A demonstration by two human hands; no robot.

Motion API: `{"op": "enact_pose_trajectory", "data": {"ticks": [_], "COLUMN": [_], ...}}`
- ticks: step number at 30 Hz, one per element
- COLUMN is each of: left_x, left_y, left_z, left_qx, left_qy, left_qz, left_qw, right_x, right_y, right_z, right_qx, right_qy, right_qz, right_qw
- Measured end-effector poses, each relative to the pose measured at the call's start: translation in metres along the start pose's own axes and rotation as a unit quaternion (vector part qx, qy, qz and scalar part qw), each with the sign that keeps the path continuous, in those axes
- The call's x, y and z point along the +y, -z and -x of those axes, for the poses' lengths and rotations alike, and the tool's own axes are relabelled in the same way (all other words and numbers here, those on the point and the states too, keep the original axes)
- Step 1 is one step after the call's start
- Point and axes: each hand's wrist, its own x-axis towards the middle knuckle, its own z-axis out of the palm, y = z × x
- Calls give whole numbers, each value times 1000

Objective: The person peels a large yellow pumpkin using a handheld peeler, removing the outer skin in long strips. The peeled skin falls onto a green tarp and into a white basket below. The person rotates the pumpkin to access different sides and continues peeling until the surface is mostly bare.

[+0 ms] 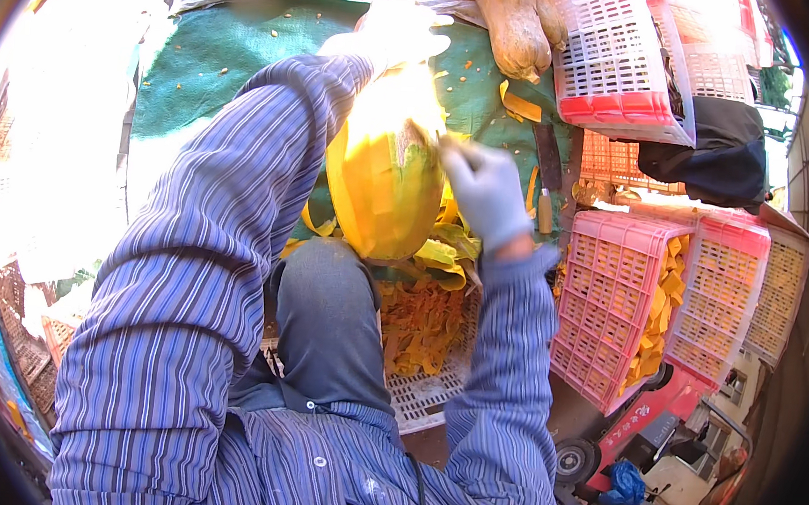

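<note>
A large yellow squash lies lengthwise before me on the green cover, its near end by my knee. Most of its visible skin is pared off; a green and brownish patch remains on the upper right. My left hand, in a pale glove, grips the far end, washed out by glare. At the squash's right side, my right hand, gloved in light grey, is blurred and closed around a small peeling tool, mostly hidden by the fingers. Strips of peel hang and lie beneath the squash.
A knife with a pale handle lies right of my hand. Whole squashes sit at the far edge. A white crate below holds orange scraps. Pink crates of cut squash, a red vehicle and a dark-clothed person are at right.
</note>
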Motion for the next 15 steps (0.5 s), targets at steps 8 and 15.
{"op": "enact_pose_trajectory", "data": {"ticks": [8, 15], "left_x": [9, 15], "left_y": [10, 10], "left_z": [-1, -8], "left_qx": [-23, -37], "left_qy": [10, 16], "left_qz": [-5, -8], "left_qw": [1000, 999], "right_x": [-15, 5], "right_y": [23, -4], "right_z": [134, -54], "right_qx": [46, -3], "right_qy": [-103, -93], "right_qz": [-68, -97], "right_qw": [991, 991]}}
